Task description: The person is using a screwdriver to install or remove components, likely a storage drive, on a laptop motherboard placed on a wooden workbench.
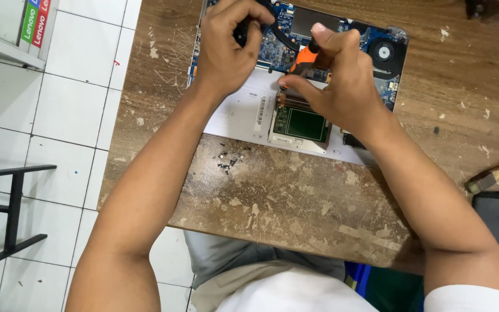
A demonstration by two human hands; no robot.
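The right hand (342, 86) clenches an orange-handled screwdriver (304, 58) beside the left hand's (226, 49) closed grip; a slip could scratch the blue circuit board (278, 40).

Bright, even overhead light, soft shadows under the forearms, sharp focus, slight wide-angle bending at edges.
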